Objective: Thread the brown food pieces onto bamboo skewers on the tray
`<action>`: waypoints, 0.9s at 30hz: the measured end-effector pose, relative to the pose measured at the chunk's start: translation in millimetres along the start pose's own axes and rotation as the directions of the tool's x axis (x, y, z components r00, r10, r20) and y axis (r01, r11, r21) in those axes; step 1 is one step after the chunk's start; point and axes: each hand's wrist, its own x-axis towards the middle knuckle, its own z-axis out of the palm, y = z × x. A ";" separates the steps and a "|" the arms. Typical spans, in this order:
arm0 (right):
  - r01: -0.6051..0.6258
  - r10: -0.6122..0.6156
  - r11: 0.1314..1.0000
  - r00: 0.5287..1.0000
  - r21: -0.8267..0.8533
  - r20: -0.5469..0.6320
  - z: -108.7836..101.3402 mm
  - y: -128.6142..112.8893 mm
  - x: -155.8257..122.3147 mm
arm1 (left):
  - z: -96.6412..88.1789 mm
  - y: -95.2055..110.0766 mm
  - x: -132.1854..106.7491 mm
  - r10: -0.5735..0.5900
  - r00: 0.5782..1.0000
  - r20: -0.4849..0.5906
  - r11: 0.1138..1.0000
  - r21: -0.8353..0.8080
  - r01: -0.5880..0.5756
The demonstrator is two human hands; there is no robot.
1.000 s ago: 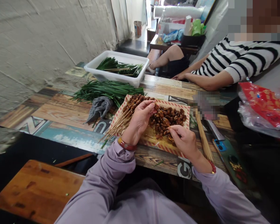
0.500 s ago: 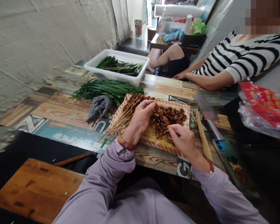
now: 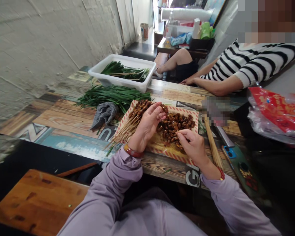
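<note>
My left hand [image 3: 147,126] hovers over a red-and-white edged paper tray [image 3: 162,149], fingers curled and pinched near the brown glazed pieces [image 3: 178,123] heaped in it. What the fingertips hold is hidden. My right hand [image 3: 193,146] rests on the tray's near side, fingers pinched at the edge of the heap. Filled bamboo skewers [image 3: 126,127] lie on the tray's left, their sticks poking out toward me. Both sleeves are lilac, with a red bracelet on each wrist.
A white tub [image 3: 124,80] of green chives stands behind the tray, loose chives [image 3: 110,95] and a grey cloth [image 3: 104,113] in front of it. Bare sticks [image 3: 212,144] and a phone [image 3: 238,164] lie right. A person in a striped top [image 3: 250,62] leans on the far side. A wooden bench [image 3: 36,200] is lower left.
My left hand's fingers have shifted slightly over the heap; my right hand stays pinched at the pile. The view has drifted a little.
</note>
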 end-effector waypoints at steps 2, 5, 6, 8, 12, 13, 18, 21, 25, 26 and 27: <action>-0.029 0.030 0.999 1.000 0.017 -0.009 -0.5 -0.4 0.9 | -0.3 -0.9 0.1 -0.031 0.999 0.016 0.999 -0.008 0.032; -0.052 0.052 0.998 0.999 0.040 -0.005 -0.1 0.1 1.3 | 1.1 -3.3 -2.1 -0.086 0.993 0.079 0.996 0.023 0.085; -0.061 0.061 0.997 0.998 0.045 0.001 0.2 0.4 1.2 | 2.0 -3.8 -3.4 -0.101 0.990 0.095 0.994 0.041 0.098; -0.073 0.072 0.996 0.997 0.047 0.017 0.7 1.2 0.9 | 3.8 -4.0 -5.8 -0.118 0.988 0.102 0.991 0.073 0.111; -0.084 0.081 0.995 0.995 0.054 0.064 0.5 2.8 0.0 | 3.9 -2.8 -6.5 -0.102 0.992 0.068 0.991 0.097 0.095; -0.086 0.082 0.995 0.994 0.052 0.074 0.1 3.1 -0.3 | 3.1 -2.6 -5.8 -0.092 0.994 0.056 0.992 0.097 0.086; -0.026 0.027 0.999 0.997 -0.020 0.066 -1.4 3.8 -1.8 | 0.4 -3.0 -3.3 -0.036 0.999 -0.004 0.994 0.099 0.036; 0.005 -0.002 0.999 0.999 -0.048 0.052 -1.1 3.6 -3.0 | 1.5 -4.6 -3.8 -0.021 1.000 0.003 0.994 0.108 0.020; 0.003 -0.003 1.000 1.000 -0.028 0.027 -2.8 5.5 -5.6 | 3.4 -8.0 -5.5 0.005 1.000 0.010 0.995 0.097 -0.006; -0.013 0.013 1.000 1.000 -0.018 0.006 -4.1 7.2 -6.1 | 4.0 -8.7 -6.5 0.007 1.000 0.013 0.995 0.104 -0.008; -0.037 0.037 0.999 0.999 -0.008 -0.025 -5.6 9.4 -6.2 | 4.7 -9.4 -7.9 0.002 1.000 0.023 0.993 0.117 -0.005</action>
